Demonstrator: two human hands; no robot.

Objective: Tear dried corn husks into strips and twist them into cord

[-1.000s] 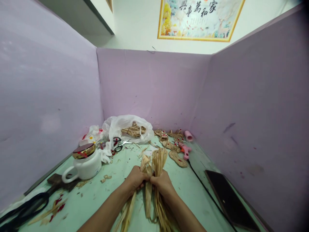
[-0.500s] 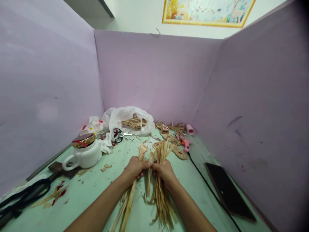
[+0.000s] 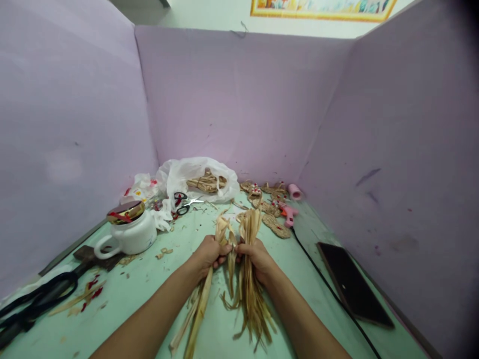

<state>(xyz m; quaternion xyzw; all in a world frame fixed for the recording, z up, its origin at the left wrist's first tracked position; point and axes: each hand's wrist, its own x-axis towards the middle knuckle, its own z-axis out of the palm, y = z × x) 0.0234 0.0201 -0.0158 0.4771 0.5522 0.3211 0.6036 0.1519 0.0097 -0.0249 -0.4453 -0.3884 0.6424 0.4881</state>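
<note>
Several long, pale strips of dried husk (image 3: 203,304) hang from my left hand (image 3: 210,254), which is closed round them. My right hand (image 3: 256,257) grips a thicker bundle of narrow, dry husk strips (image 3: 250,304), its cut tops standing up above the fingers. Between the two hands is a single husk piece (image 3: 231,274), pinched by the fingertips of both and hanging down. The thumbs point at each other, close together. Both hands are just above the green tabletop (image 3: 149,304).
At left stand a white mug (image 3: 136,234) with a gold-lidded jar on top and large black-handled shears (image 3: 41,301). Behind are small scissors (image 3: 187,203), a white plastic bag (image 3: 179,172) and woven soles (image 3: 276,226). A pink glue gun (image 3: 289,214), its cord and a black tablet (image 3: 354,284) lie right.
The husk piece between my hands looks narrower and more split at its top. My hands stay close together, and the view has tilted slightly downward.
</note>
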